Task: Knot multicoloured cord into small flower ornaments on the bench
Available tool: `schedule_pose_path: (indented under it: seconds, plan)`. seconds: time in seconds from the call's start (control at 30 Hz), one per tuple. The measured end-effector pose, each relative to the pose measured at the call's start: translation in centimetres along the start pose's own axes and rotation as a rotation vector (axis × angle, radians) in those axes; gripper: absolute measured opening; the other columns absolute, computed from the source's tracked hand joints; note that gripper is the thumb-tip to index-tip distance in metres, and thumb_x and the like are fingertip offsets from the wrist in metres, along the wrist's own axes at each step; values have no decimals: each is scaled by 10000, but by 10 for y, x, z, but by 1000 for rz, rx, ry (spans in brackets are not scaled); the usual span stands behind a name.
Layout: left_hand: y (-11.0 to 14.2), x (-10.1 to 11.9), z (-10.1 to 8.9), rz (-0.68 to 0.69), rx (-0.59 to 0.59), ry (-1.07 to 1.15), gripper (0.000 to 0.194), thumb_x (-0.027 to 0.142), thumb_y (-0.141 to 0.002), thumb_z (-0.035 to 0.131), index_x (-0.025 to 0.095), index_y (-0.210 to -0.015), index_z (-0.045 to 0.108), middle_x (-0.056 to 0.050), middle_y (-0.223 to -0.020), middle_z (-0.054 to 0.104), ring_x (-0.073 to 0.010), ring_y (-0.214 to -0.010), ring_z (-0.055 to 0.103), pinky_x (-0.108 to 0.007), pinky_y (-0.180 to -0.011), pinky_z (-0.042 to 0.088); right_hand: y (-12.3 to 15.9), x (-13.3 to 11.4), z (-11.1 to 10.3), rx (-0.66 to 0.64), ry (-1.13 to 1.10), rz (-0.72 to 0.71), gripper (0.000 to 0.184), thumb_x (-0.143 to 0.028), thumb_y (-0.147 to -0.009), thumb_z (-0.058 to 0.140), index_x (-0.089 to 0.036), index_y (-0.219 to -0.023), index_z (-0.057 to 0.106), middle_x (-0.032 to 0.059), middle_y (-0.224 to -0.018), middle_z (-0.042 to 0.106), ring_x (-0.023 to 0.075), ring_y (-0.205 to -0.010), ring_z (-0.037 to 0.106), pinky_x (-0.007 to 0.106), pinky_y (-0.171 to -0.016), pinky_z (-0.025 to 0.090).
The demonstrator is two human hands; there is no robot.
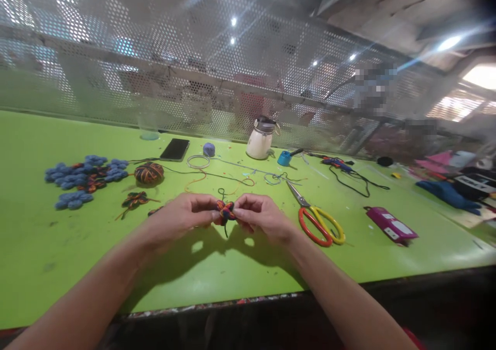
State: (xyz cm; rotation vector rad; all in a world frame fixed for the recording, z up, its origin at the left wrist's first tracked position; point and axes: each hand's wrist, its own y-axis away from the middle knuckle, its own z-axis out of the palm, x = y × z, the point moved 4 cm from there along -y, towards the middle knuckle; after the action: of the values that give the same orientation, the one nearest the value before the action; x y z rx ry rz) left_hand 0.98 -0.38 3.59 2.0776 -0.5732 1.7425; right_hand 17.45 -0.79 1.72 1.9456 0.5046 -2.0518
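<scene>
Between my two hands is a small yarn flower (226,211) in dark blue, red and orange, held just above the green table. My left hand (191,210) pinches its left petals, and my right hand (259,213) pinches the right side. Short dark yarn ends stick out above and below the flower. Left of my hands lies another multicoloured yarn flower (134,200) with loose tails. Behind it sits a ball of variegated yarn (149,173). A cluster of blue yarn flowers (73,176), with a few multicoloured ones among them, lies farther left.
Scissors (315,218) with red and yellow handles lie right of my hands, near a purple power strip (391,226). Toward the back stand a phone (175,149), a white jug (259,140), a blue pot (284,158) and a glue gun (337,164). A perforated metal screen (217,96) borders the table.
</scene>
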Motion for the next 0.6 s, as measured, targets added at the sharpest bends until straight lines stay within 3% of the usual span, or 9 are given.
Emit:
schedule_pose_path:
  seconds: [0.17, 0.3, 0.47, 0.6]
  plan:
    - [-1, 2, 1, 58, -12, -107, 142, 273, -761, 608, 203, -804, 723, -29, -787, 709, -169, -725, 604, -265, -674, 431, 2, -7, 0, 98, -1, -59, 223, -331, -722, 718, -154, -837, 644, 0, -718, 599, 79, -577, 494, 235, -562, 404]
    - [-4, 0, 2, 80, 4, -257, 174, 308, -760, 594, 170, -780, 698, -38, -761, 693, -190, -748, 615, -282, -688, 441, 1, -4, 4, 73, 55, -7, 239, -338, -687, 747, -135, -719, 625, 6, -656, 617, 76, -551, 489, 224, -540, 374]
    - [-6, -3, 0, 62, 27, -288, 203, 333, -734, 607, 149, -790, 671, -47, -768, 696, -192, -737, 618, -285, -676, 453, 2, -3, 10, 78, 36, -5, 249, -337, -646, 773, -141, -718, 637, 2, -657, 634, 80, -567, 500, 224, -550, 366]
    - [-6, 0, 1, 100, 94, -352, 183, 309, -734, 596, 142, -761, 666, -42, -723, 676, -176, -694, 598, -273, -640, 436, 3, 3, 13, 61, 6, 49, 254, -339, -649, 770, -142, -695, 618, -44, -542, 537, 53, -467, 401, 204, -459, 276]
